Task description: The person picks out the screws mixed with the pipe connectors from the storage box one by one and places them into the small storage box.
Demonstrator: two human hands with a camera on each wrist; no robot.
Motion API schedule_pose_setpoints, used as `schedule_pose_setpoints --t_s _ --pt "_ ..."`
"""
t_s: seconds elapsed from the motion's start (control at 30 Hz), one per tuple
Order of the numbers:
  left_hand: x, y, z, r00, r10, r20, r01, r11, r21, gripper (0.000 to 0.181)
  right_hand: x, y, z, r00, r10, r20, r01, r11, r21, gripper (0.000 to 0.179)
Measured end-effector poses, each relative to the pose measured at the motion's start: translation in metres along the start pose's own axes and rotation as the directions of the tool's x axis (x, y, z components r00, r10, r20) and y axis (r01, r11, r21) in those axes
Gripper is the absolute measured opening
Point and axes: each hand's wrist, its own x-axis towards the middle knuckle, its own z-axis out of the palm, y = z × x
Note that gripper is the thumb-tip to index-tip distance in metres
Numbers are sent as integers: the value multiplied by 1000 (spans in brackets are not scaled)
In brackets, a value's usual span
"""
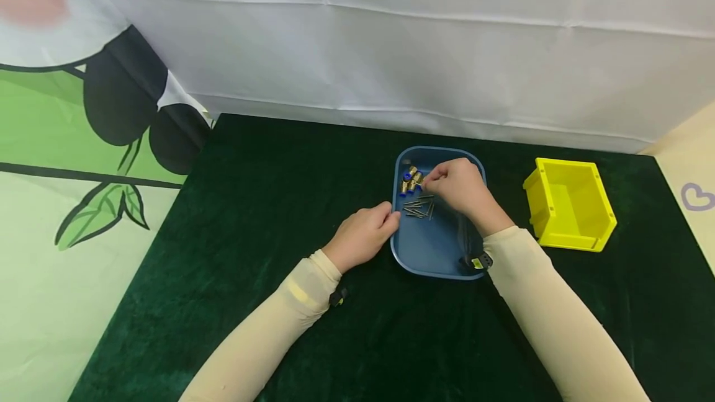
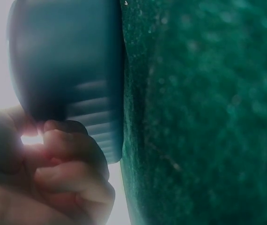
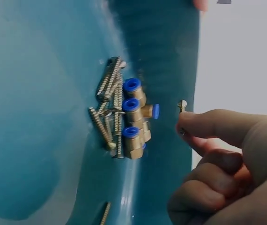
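Observation:
A blue tray (image 1: pixel 427 256) lies on the table, its left rim held by my left hand (image 1: pixel 362 236). In the left wrist view, the thumb and curled fingers (image 2: pixel 72 176) pinch the tray's edge. Over the tray's far part, my right hand (image 1: pixel 459 186) pinches a small screw (image 3: pixel 182 105) between thumb and forefinger; the screw's head sticks out above the fingertips. Below that hand, several loose screws (image 1: pixel 416 208) lie in a pile. Beside them sit several brass fittings (image 1: pixel 412 185) with blue collars. Another screw (image 3: pixel 105 214) lies apart from the pile in the right wrist view.
To the right of the tray stands a yellow plastic bin (image 1: pixel 570 241), its open side up. A dark green cloth (image 1: pixel 268 203) covers the table. Behind the table's far edge hangs a white sheet (image 1: pixel 424 67).

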Motion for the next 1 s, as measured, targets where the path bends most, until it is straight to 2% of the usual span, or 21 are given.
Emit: schedule_pose_setpoints --t_s 0.4,0.53,0.77,1.0 --pt "-3 -3 2 1000 10 15 -9 999 -36 32 -22 -18 -17 997 -3 -73 8 997 73 19" --pt "-3 -3 1 1000 12 11 -11 999 -37 32 -31 -21 -25 995 2 -100 4 998 60 21" --pt "-1 -1 -1 1000 29 5 -29 999 -16 33 -50 -21 -39 979 -28 -200 30 1000 7 21" --pt "-2 -1 -1 1000 20 9 -20 1000 -20 33 -60 -13 -55 962 -5 -272 9 1000 15 21"
